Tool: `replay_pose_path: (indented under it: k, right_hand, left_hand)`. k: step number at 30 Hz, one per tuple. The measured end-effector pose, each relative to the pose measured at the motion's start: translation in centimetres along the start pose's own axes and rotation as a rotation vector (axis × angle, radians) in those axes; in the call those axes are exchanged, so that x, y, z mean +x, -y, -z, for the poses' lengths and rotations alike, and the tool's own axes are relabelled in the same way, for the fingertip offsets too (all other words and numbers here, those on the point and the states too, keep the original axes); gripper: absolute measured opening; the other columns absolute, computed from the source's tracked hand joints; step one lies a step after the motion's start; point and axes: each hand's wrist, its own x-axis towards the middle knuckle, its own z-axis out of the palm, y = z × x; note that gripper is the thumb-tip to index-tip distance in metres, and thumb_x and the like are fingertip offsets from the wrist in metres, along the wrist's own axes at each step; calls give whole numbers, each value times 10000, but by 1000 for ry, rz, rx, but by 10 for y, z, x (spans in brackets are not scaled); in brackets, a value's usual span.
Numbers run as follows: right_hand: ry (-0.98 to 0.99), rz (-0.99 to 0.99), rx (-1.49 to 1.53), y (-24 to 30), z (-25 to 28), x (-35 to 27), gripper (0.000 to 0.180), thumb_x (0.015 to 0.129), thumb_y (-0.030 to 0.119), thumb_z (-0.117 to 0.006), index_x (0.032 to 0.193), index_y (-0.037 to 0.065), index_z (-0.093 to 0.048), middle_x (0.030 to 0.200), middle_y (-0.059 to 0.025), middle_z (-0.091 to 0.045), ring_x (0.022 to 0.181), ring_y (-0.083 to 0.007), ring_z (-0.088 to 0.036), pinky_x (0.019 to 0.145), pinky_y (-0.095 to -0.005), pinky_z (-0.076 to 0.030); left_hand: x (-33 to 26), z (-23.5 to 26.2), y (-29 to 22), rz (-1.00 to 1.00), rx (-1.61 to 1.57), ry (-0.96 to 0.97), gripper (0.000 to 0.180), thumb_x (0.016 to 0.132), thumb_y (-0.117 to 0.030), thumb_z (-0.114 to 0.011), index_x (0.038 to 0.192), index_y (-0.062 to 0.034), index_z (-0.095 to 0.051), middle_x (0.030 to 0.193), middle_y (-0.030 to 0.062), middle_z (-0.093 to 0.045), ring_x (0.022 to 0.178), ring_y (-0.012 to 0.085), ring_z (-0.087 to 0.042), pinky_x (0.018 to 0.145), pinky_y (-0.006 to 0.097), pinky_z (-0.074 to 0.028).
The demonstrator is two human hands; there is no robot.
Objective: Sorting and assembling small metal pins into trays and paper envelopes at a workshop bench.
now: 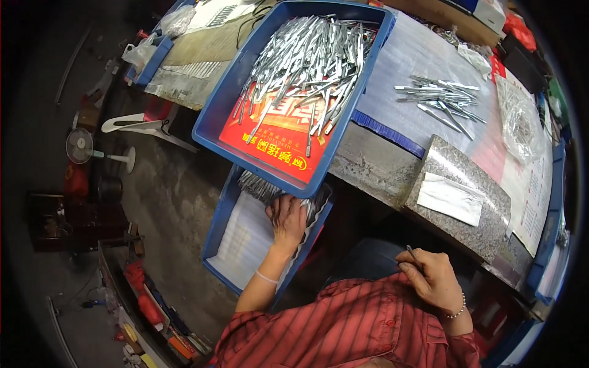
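Note:
My left hand (pixel 287 222) reaches down into the far end of the lower blue bin (pixel 213 242). Its fingers curl in among thin grey metal pieces (pixel 257 186) packed there; the fingertips and whatever they grip are hidden. Over by my lap at the right, my right hand (pixel 434 279) pinches a slim grey metal piece (pixel 413 254) between thumb and fingers, one end sticking up. Ahead, a big blue bin (pixel 211 132) overhangs the lower one. Many shiny metal strips (pixel 313 58) lie heaped in it over a red printed sheet (pixel 276 153).
A small pile of metal strips (pixel 445 98) lies on the bench at right. Nearer me, a speckled stone slab (pixel 457 162) carries a folded white cloth (pixel 451 199). A clear plastic bag (pixel 518 116) rests beyond it. A white fan (pixel 80 146) stands off left.

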Motion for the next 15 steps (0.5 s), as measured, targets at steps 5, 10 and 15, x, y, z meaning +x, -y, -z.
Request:
replay_pose_path:
  k: [5,10,15]
  right_hand:
    - [30,7,-16,-1,2,2,166,873,93,-652,1000,-13,-661,864,-178,-674,724,-334,-673,620,-348,-530]
    - [22,53,-65,-13,2,2,170,871,101,-653,1002,-7,-653,841,-176,-666,693,-350,-652,593,-373,-518]
    - [19,98,-63,-16,1,6,153,864,87,-656,988,-3,-654,834,-178,-662,688,-346,-651,592,-368,-514]
  left_hand:
    - [-1,-8,6,-4,66,21,209,819,-158,-669,1017,-93,-643,1057,111,-581,1066,335,-515,858,502,-356]
    - [-4,-2,-3,-87,-71,120,108,823,-138,-680,926,-108,-667,976,79,-604,1003,296,-553,843,460,-373]
    - [-31,14,7,249,-258,53,100,849,-118,-655,906,-39,-678,853,109,-671,767,277,-653,702,385,-478]
